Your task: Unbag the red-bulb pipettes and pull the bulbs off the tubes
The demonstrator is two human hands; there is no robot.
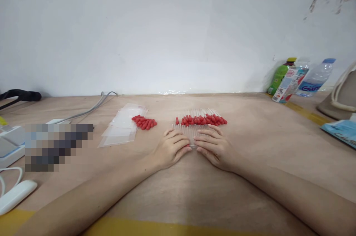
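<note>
My left hand (171, 147) and my right hand (213, 146) lie side by side on the wooden table (178, 184), fingers pressed from both sides against a small row of clear tubes (191, 132). Just beyond them lies a row of clear droppers with red rubber bulbs (201, 119). A loose heap of red bulbs (144, 122) sits to the left, beside a stack of clear plastic bags (122, 126).
Three bottles (294, 78) stand at the back right by the wall, with a bag (342, 97) and a blue packet (340, 130) nearby. At left are a white device (9, 143), a grey cable (89, 110) and a white object (15, 195).
</note>
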